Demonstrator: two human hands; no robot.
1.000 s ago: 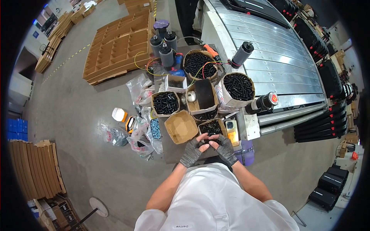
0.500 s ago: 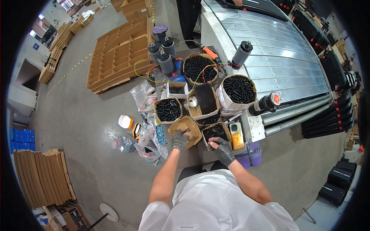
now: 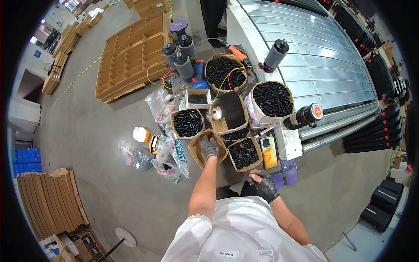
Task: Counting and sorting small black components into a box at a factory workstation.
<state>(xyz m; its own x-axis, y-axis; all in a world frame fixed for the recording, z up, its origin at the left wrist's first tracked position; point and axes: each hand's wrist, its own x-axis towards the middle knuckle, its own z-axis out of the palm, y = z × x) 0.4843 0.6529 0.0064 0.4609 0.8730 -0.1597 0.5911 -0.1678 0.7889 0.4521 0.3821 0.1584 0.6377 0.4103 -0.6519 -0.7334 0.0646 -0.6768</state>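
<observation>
My left hand [image 3: 209, 147], in a grey glove with bare fingertips, reaches down into a brown open box [image 3: 196, 154]. Its fingers are bunched, and whatever they hold is hidden. My right hand [image 3: 265, 185], gloved the same way, is curled closed just in front of a box of small black ring-like parts [image 3: 244, 154]. Thumb and fingers meet there, but I cannot make out anything between them. Beyond my left hand sits a box of short black cylindrical parts [image 3: 187, 123]. A phone [image 3: 268, 152] with an orange label lies beside the ring box.
Two larger containers of black cylinders [image 3: 225, 73] [image 3: 272, 99] stand farther back, near grey cylinders with wires [image 3: 183, 65] and an orange-handled tool [image 3: 237, 53]. A metal-slatted conveyor [image 3: 314, 56] is on the right. Plastic bags [image 3: 165, 157] lie left, before a cardboard divider tray [image 3: 131, 56].
My left hand has moved forward and down into the brown box. My right hand has drawn back toward me from the box of ring-like parts.
</observation>
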